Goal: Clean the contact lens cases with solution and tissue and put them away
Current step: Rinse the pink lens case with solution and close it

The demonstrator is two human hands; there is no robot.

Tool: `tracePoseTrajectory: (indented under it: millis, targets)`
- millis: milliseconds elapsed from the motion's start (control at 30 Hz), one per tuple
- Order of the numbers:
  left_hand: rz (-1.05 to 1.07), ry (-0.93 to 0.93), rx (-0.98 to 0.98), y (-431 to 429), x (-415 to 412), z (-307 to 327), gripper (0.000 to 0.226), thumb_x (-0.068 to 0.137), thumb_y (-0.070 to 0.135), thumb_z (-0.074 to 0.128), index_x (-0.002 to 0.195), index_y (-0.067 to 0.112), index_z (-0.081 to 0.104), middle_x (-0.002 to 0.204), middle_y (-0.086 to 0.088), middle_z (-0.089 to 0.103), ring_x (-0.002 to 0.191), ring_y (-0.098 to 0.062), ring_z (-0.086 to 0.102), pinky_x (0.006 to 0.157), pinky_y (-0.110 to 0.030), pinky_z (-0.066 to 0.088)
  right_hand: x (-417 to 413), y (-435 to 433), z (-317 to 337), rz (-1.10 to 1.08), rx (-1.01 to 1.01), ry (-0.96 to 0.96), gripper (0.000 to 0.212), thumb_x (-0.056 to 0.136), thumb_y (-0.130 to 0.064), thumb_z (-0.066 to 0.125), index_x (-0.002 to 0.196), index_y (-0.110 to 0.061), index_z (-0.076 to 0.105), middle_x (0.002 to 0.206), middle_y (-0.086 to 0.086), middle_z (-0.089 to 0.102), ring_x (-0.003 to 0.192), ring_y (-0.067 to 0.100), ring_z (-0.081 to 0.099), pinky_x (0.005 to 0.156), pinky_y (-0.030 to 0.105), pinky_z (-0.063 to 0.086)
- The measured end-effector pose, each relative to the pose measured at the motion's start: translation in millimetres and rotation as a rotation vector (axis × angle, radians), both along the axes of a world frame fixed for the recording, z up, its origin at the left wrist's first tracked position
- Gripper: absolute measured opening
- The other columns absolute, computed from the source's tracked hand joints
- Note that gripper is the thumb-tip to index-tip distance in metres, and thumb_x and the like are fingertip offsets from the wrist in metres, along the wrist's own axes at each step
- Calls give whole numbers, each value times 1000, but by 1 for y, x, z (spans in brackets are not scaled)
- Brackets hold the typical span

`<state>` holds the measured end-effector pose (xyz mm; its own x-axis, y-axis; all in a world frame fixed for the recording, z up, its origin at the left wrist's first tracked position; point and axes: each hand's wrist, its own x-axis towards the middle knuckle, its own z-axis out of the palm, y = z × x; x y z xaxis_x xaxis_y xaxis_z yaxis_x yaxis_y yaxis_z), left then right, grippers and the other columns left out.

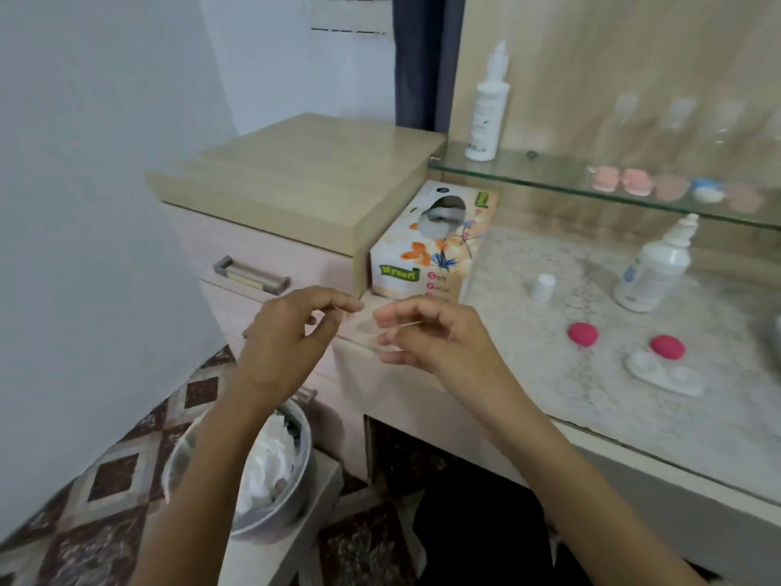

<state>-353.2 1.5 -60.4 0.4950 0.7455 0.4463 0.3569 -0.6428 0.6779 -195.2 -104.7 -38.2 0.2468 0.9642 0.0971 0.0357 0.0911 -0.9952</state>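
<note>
A white lens case (665,376) lies open on the counter at the right, with its two pink caps (583,334) (667,346) off and lying beside it. Behind them stands the solution bottle (653,268), and its small white cap (543,287) sits apart on the counter. My left hand (287,336) and my right hand (427,336) are held close together in front of the tissue box (427,251). Each hand pinches an edge of a thin, pale, blurred sheet that looks like a tissue (372,336).
A glass shelf (528,173) above the counter carries several more lens cases (619,181), clear bottles and a tall white bottle (486,107). A metal bowl (291,496) of crumpled tissues sits on a stool at lower left. A drawer unit (262,247) stands to the left.
</note>
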Motion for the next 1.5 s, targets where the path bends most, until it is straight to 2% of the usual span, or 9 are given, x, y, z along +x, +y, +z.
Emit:
tracePoseTrajectory:
  millis: [133, 267, 367, 567, 800, 933, 1100, 1300, 1500]
  targets:
    - [-156, 12, 43, -20, 55, 19, 25, 83, 20, 52, 93, 33, 71, 98, 21, 68, 94, -2, 61, 72, -28, 50, 48, -30, 17, -143, 34, -9, 18, 87, 8, 56, 97, 2, 70, 96, 19, 68, 84, 21, 66, 72, 30, 59]
    - [-283, 25, 50, -43, 111, 24, 23, 83, 23, 52, 93, 35, 69, 95, 24, 67, 91, 3, 58, 68, -13, 42, 93, -65, 26, -270, 45, -56, 18, 86, 6, 57, 95, -1, 71, 91, 13, 70, 84, 23, 66, 68, 30, 59]
    - [-328, 40, 69, -60, 151, 25, 20, 86, 24, 56, 94, 37, 69, 93, 25, 66, 87, 4, 56, 63, -12, 37, 123, -91, 27, -352, 41, -109, 19, 86, 4, 58, 94, -6, 72, 85, 11, 70, 76, 19, 64, 60, 25, 54]
    - [-352, 80, 132, -88, 202, 12, 23, 79, 45, 55, 97, 38, 68, 97, 25, 63, 101, 1, 49, 86, -25, 40, 170, -129, 16, -522, 12, -183, 21, 84, 1, 60, 89, -15, 73, 83, 0, 72, 73, 15, 61, 54, 21, 47]
    - [-358, 228, 262, -103, 234, -4, 45, 71, 63, 49, 107, 41, 64, 114, 27, 52, 114, 4, 37, 91, -20, 17, 208, -139, -4, -693, -26, -207, 22, 85, -1, 59, 88, -17, 73, 87, -7, 71, 76, 9, 60, 59, 20, 45]
    - [-385, 237, 261, -102, 238, -14, 49, 70, 66, 49, 109, 40, 64, 116, 27, 51, 117, 5, 34, 94, -15, 13, 220, -134, -13, -725, -45, -190, 20, 86, 0, 59, 91, -15, 72, 84, -7, 68, 69, 5, 57, 64, 18, 42]
    - [-390, 231, 267, -101, 238, -16, 45, 71, 66, 47, 102, 40, 66, 115, 26, 52, 117, 5, 34, 94, -17, 14, 232, -111, -9, -729, -63, -224, 25, 83, -7, 66, 104, -20, 67, 99, -6, 65, 77, 8, 55, 71, 21, 45]
    - [-391, 220, 237, -101, 238, -18, 41, 72, 65, 46, 98, 41, 67, 114, 26, 52, 117, 6, 34, 94, -15, 13, 251, -65, -6, -606, -105, -302, 76, 70, -27, 83, 135, -23, 45, 124, -6, 55, 111, 11, 52, 94, 31, 43]
    - [-389, 211, 205, -98, 239, -18, 41, 70, 67, 45, 96, 44, 66, 116, 27, 49, 117, 8, 31, 95, -10, 8, 255, -50, -16, -581, -9, -374, 50, 62, -20, 87, 105, -18, 63, 98, -7, 68, 95, 11, 62, 84, 29, 49]
